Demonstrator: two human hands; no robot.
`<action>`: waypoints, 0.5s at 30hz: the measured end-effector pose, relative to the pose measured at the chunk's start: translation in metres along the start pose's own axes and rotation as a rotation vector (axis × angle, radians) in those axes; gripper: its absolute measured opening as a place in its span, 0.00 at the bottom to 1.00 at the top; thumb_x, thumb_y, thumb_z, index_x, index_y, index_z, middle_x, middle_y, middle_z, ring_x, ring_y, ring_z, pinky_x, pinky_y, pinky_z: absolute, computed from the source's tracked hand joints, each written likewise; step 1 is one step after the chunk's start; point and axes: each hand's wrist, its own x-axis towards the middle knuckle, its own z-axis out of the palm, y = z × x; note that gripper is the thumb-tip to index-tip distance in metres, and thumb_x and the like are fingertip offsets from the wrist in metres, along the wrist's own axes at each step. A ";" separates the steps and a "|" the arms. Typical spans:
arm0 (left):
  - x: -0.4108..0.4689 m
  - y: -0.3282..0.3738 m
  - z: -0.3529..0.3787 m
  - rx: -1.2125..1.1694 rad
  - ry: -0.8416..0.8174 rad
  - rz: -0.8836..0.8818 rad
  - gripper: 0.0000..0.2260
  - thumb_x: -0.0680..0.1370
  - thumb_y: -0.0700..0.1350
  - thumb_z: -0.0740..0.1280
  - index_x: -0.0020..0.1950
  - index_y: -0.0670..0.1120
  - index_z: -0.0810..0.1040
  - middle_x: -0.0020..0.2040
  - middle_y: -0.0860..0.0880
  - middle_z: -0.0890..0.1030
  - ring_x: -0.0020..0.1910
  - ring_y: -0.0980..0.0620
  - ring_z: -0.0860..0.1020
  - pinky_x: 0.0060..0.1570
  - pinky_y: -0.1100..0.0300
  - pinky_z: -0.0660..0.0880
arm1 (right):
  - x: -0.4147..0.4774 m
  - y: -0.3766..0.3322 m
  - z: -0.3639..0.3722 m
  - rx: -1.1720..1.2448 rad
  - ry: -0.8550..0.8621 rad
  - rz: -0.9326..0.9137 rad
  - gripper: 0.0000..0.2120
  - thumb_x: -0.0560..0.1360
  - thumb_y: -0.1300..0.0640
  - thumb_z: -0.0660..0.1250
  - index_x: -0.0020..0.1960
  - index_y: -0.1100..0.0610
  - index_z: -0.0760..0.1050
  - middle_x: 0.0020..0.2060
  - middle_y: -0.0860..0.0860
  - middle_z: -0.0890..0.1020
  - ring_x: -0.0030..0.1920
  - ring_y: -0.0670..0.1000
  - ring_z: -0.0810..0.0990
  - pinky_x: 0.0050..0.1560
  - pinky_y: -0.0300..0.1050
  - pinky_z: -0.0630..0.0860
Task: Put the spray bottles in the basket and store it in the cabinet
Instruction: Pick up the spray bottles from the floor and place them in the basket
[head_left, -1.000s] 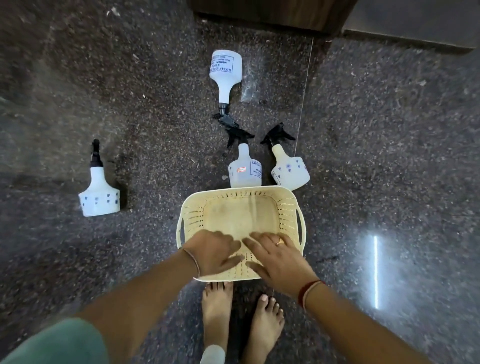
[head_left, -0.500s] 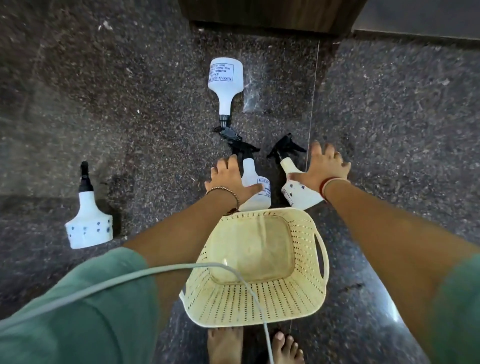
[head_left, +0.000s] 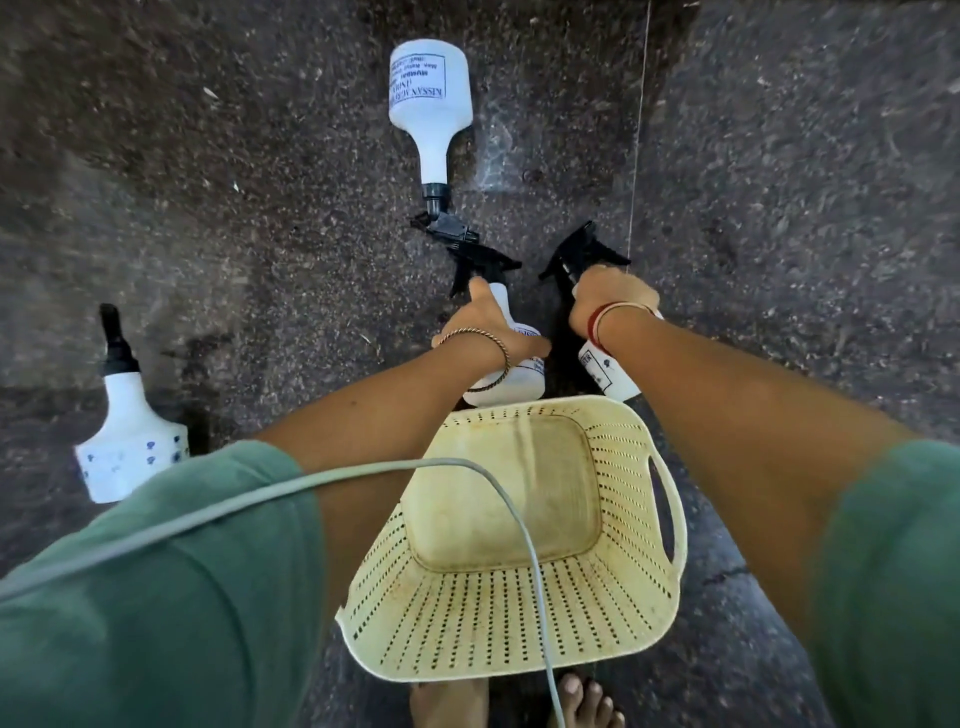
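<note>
- On the dark stone floor (head_left: 218, 218), far left: a dotted spray bottle (head_left: 130, 441) stands upright, well apart from everything else. We judge it untouched; it will need a separate reach.
- Centre, far end: a tall labelled bottle (head_left: 430, 98) lies on its side, black nozzle pointing toward us, near the two closer bottles.
- Centre: our left hand (head_left: 488, 327) is wrapped around the neck of a short labelled bottle (head_left: 511, 382) just beyond the basket rim. Gripping at the neck below the trigger probably gives the firmest hold for lifting.
- Below centre: the cream basket (head_left: 498, 623) sits on the floor at our feet, nothing in it, mouth up. Placed close, so each bottle needs only a short carry.
- A pale cable (head_left: 524, 535) hangs across the basket; it may snag.
- Right: our right hand (head_left: 608, 296) is closed on the neck of another dotted bottle (head_left: 605, 369), tilted, just beside the basket.
- The cabinet is not in view.
</note>
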 end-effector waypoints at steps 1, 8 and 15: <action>0.001 0.001 -0.001 -0.029 -0.008 -0.064 0.48 0.60 0.59 0.74 0.69 0.44 0.52 0.45 0.45 0.72 0.47 0.43 0.75 0.50 0.48 0.74 | -0.002 0.002 0.000 0.032 0.016 0.000 0.20 0.74 0.60 0.62 0.65 0.62 0.67 0.62 0.60 0.76 0.63 0.62 0.74 0.61 0.55 0.69; 0.004 0.001 0.010 -0.090 0.059 -0.221 0.40 0.60 0.62 0.72 0.64 0.42 0.66 0.60 0.44 0.76 0.57 0.41 0.76 0.58 0.49 0.74 | -0.035 0.042 -0.006 0.145 0.239 -0.193 0.15 0.77 0.58 0.61 0.59 0.64 0.63 0.52 0.63 0.79 0.52 0.65 0.78 0.45 0.54 0.72; -0.015 -0.002 0.015 -0.184 0.243 0.037 0.20 0.78 0.51 0.61 0.63 0.38 0.64 0.57 0.35 0.77 0.55 0.35 0.76 0.46 0.51 0.69 | -0.064 0.059 -0.015 0.381 0.459 -0.279 0.13 0.76 0.57 0.62 0.55 0.63 0.64 0.46 0.63 0.80 0.46 0.65 0.78 0.40 0.50 0.70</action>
